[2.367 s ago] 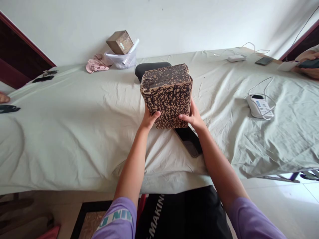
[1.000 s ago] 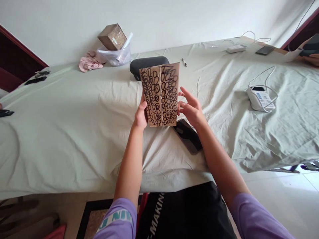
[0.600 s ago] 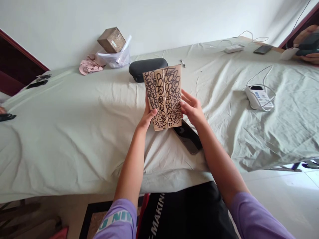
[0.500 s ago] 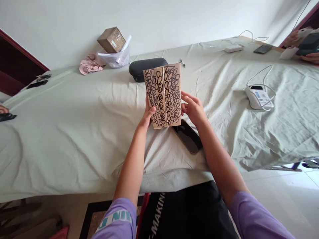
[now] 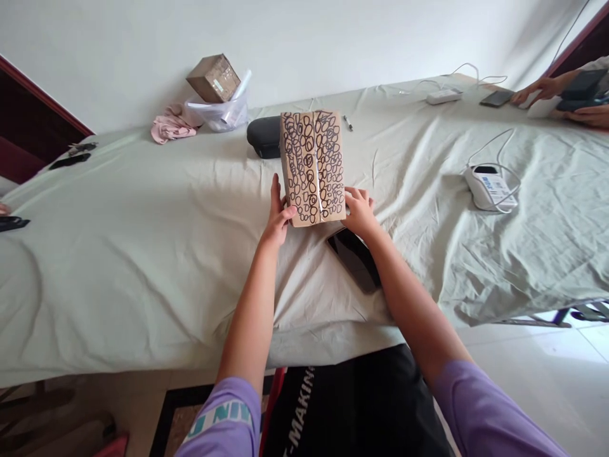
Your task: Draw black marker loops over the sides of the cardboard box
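A brown cardboard box [image 5: 304, 168] stands before me between my hands. Its face toward me is covered in hand-drawn black circles, with a taped seam down the middle. My left hand [image 5: 277, 216] grips the lower left corner, thumb on the drawn face and fingers along the left side. At the lower right edge, my right hand [image 5: 360, 209] presses its curled fingers to the side; some fingertips are hidden. Below my right wrist a black smartphone [image 5: 354, 259] lies on the cloth. Behind the box is a black hard case [image 5: 263, 136], partly covered.
Pale green cloth [image 5: 143, 254] covers the table. Along the wall are a pink cloth [image 5: 174, 124], a plastic tub [image 5: 216, 114] with another carton [image 5: 214, 77], and a pen [image 5: 349, 123]. A white corded device [image 5: 492, 188] lies right. Another person's hands [image 5: 540, 92] are at far right.
The box has shifted away from me and tipped, showing its left side. My right hand has come in against its right edge. The other person's hand has reached toward a phone.
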`<state>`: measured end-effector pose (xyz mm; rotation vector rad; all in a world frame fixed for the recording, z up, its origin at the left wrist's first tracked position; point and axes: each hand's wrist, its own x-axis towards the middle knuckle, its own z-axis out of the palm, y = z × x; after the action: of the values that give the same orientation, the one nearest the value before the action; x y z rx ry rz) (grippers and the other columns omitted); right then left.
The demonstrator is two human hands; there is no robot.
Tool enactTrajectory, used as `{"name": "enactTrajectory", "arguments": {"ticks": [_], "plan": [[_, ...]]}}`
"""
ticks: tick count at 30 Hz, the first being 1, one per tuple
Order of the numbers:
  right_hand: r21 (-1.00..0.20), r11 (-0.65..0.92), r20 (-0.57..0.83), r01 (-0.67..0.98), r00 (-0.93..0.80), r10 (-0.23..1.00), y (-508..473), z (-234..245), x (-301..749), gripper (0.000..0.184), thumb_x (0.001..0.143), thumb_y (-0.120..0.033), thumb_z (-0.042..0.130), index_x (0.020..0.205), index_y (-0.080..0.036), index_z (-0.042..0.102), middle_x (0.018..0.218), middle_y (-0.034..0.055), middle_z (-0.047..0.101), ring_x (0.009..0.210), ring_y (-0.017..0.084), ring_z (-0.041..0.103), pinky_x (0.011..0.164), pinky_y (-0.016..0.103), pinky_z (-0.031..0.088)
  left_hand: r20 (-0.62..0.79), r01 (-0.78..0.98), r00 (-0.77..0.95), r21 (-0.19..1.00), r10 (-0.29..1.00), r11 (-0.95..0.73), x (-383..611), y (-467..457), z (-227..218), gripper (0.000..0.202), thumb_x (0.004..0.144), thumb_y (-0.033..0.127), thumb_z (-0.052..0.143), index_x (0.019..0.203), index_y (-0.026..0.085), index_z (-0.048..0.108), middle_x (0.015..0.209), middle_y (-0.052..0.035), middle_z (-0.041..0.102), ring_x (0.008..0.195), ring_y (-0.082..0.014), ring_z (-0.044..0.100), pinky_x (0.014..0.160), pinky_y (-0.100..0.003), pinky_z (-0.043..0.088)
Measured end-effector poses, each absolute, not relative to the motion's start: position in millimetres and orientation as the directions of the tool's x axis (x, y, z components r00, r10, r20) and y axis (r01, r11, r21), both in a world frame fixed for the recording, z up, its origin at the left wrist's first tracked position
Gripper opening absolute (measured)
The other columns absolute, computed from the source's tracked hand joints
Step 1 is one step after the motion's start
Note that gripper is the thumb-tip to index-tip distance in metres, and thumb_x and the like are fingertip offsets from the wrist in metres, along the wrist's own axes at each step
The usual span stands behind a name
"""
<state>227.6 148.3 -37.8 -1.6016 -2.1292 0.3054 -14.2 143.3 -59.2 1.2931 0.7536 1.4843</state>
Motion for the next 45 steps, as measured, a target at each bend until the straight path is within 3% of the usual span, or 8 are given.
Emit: {"name": "enactTrajectory", "arguments": {"ticks": [3,9,21,26,30,36,41,45], "plan": [[-0.376,0.119,0.116,0.919,-0.080,0.990,148,-38,226,0.056,0.100,-0.033,0.055,0.154,-0.021,0.061,0.165,0.0232,0.049,0.147,0.048,0.036,0.117,0.068,0.030,0.377,-0.304,0.058,0.889,0.924,-0.344,-14,139,-55,0.110,0.067,0.069,0.083,0.166,0.042,0.043,0.181,-0.0033,0.037,0.165,-0.0377,0.039,0.131,-0.056,0.041],[-0.309,0.052,0.048,0.950,-0.039,0.998,152,-34,229,0.041,0.101,-0.019,0.045,0.132,-0.013,0.072,0.138,0.0263,0.069,0.131,0.044,0.059,0.111,0.060,0.043,0.349,-0.328,0.085,0.894,0.933,-0.305,-6,133,-46,0.103,0.068,0.066,0.078,0.163,0.038,0.049,0.175,-0.0060,0.048,0.165,-0.0376,0.039,0.129,-0.055,0.043],[-0.554,0.095,0.024,0.827,-0.098,0.995,148,-25,255,0.056,0.099,-0.013,0.048,0.148,-0.019,0.075,0.133,0.0160,0.081,0.125,0.034,0.074,0.108,0.047,0.056,0.330,-0.332,0.073,0.898,0.941,-0.289,-11,137,-52,0.095,0.070,0.068,0.075,0.157,0.033,0.057,0.162,-0.0080,0.063,0.160,-0.0369,0.047,0.123,-0.052,0.049],[-0.781,-0.021,-0.172,0.624,-0.183,0.968,148,-18,276,0.073,0.091,-0.012,0.063,0.163,-0.026,0.059,0.077,0.0021,0.081,0.053,0.017,0.062,0.058,0.032,0.060,0.314,-0.333,0.058,0.901,0.948,-0.278,-11,136,-52,0.098,0.068,0.069,0.076,0.157,0.033,0.056,0.167,-0.0070,0.058,0.158,-0.0382,0.050,0.122,-0.052,0.049],[-0.884,-0.143,-0.290,0.445,-0.283,0.914,143,-9,288,0.085,0.081,-0.012,0.078,0.162,-0.031,0.060,0.073,-0.0025,0.078,0.042,0.011,0.055,0.040,0.024,0.047,0.310,-0.330,0.051,0.902,0.949,-0.277,-10,136,-50,0.101,0.066,0.070,0.077,0.157,0.033,0.055,0.167,-0.0080,0.058,0.158,-0.0383,0.050,0.123,-0.053,0.048],[-0.975,-0.182,-0.213,0.130,-0.291,0.933,141,-3,296,0.023,0.084,-0.028,0.076,0.102,-0.016,0.081,0.079,0.0076,0.078,0.047,0.012,0.059,0.039,0.025,0.044,0.311,-0.314,0.072,0.909,0.948,-0.274,-11,138,-51,0.098,0.067,0.073,0.075,0.155,0.033,0.056,0.162,-0.0091,0.062,0.158,-0.0380,0.050,0.124,-0.054,0.047],[-0.993,-0.118,-0.120,0.027,-0.371,0.921,139,-1,292,0.037,0.079,-0.038,0.082,0.109,-0.021,0.067,0.093,0.0116,0.081,0.064,0.018,0.067,0.048,0.027,0.045,0.329,-0.321,0.078,0.902,0.941,-0.288,-12,139,-52,0.095,0.068,0.072,0.076,0.153,0.034,0.057,0.164,-0.0084,0.060,0.159,-0.0380,0.048,0.127,-0.055,0.045],[-0.956,0.292,0.285,0.013,-0.173,0.943,138,-5,272,0.035,0.081,-0.042,0.085,0.103,-0.028,0.061,0.080,-0.0004,0.064,0.071,0.016,0.059,0.057,0.028,0.045,0.359,-0.328,0.080,0.890,0.930,-0.316,-12,140,-54,0.094,0.069,0.070,0.078,0.154,0.035,0.057,0.171,-0.0067,0.052,0.164,-0.0381,0.041,0.132,-0.055,0.039]]}}
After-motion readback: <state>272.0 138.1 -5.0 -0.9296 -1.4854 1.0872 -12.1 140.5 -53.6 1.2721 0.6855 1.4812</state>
